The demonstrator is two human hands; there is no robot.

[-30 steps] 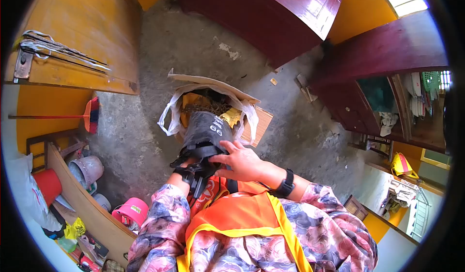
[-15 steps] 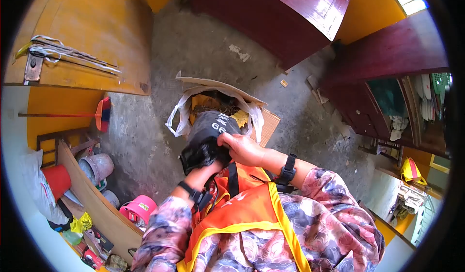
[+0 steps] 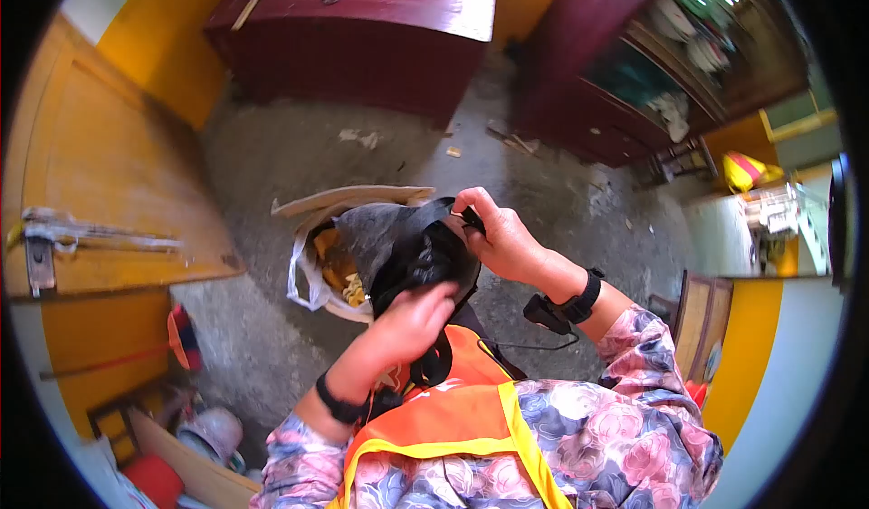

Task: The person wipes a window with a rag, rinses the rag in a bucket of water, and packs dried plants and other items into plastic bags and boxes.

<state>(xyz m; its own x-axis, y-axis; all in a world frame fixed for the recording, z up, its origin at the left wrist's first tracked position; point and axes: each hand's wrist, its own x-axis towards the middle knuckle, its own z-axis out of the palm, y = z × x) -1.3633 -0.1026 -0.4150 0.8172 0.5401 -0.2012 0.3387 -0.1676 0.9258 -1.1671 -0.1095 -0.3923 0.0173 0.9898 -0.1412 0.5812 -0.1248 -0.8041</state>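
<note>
A dark grey and black bag (image 3: 376, 233) is held in front of my body, its shiny black opening turned toward me. My right hand (image 3: 507, 237) pinches the bag's rim at the upper right, thumb against curled fingers. My left hand (image 3: 412, 323) is at the lower edge of the opening, seemingly touching the black material; its fingers are smeared by motion. Just beyond the bag, a container lined with a white plastic bag (image 3: 308, 284) stands on the floor, partly hidden. Yellow-brown scraps (image 3: 353, 287) lie in it, and cardboard (image 3: 353, 199) stands along its far side.
A dark red chest (image 3: 344, 61) is at the back, with a dark red cabinet (image 3: 579, 115) to its right. A wooden door (image 3: 127, 174) is at left. A grey bucket (image 3: 213, 432) and a red bucket (image 3: 152, 482) are at lower left. Small debris (image 3: 360, 138) lies on the concrete floor.
My view has turned right. The bag has tipped, its opening now toward me and its printed numbers out of sight. My right hand has risen to the rim; my left has come out from underneath.
</note>
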